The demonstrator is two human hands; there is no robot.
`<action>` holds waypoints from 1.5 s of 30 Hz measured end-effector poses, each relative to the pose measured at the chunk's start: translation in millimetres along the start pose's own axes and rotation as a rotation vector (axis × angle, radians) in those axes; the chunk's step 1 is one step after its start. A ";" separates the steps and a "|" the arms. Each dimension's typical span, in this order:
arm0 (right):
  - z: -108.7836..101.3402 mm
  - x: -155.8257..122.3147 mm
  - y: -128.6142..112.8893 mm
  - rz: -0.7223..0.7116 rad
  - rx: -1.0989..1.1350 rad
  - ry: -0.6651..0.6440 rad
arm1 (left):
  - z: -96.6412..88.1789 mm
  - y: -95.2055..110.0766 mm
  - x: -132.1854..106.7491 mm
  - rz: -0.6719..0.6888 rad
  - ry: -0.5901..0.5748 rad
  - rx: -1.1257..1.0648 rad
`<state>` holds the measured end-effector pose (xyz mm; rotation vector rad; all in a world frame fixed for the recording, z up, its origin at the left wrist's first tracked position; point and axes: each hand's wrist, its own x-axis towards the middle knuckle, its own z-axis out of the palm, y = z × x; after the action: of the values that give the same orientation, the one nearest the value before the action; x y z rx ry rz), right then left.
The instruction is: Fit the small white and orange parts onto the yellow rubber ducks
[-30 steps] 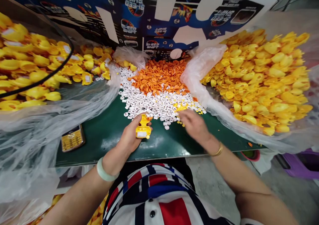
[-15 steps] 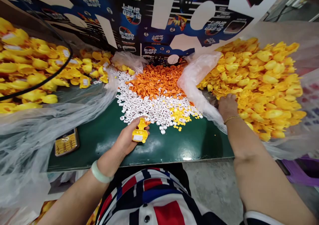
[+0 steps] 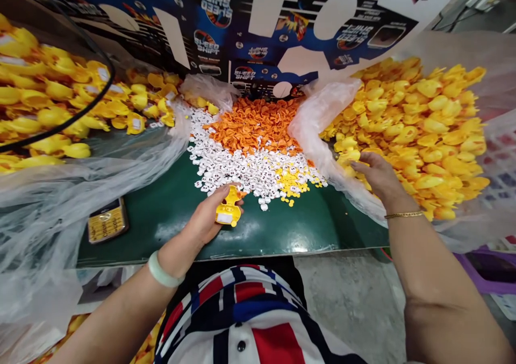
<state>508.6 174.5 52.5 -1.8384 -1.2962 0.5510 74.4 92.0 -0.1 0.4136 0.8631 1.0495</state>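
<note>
Head view: left hand at 7 o'clock, grip clamped on yellow plastic duck, held just above green surface. Right hand at 3 o'clock, grip apart, fingertips at edge of yellow duck pile. Orange duck bills at 12 o'clock, white eye pieces just below. Step in hand, by look: one duck in left grip, right reaching to pile.

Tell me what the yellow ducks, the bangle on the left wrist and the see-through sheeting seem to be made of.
The yellow duck in the left hand looks like moulded vinyl or rubber, with a smooth, glossy skin. The pale green bangle looks like polished jade or glass, though the look can't settle which. The sheeting looks like thin polythene: translucent, soft and crinkled.
</note>
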 end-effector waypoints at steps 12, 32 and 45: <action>108.2 -191.9 -47.6 0.111 0.491 -0.894 | -3.5 9.3 -14.6 0.125 0.114 -0.147; 166.8 -176.7 -82.7 -1.138 -0.317 -0.945 | -23.0 7.4 -30.2 0.049 0.044 -0.182; 185.8 -186.3 -147.5 -1.163 -0.083 -0.556 | -10.9 0.0 -27.1 0.134 0.042 -0.153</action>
<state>218.4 92.4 45.6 -0.7031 -2.4587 0.3363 59.8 67.2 4.5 0.3243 0.7945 1.2434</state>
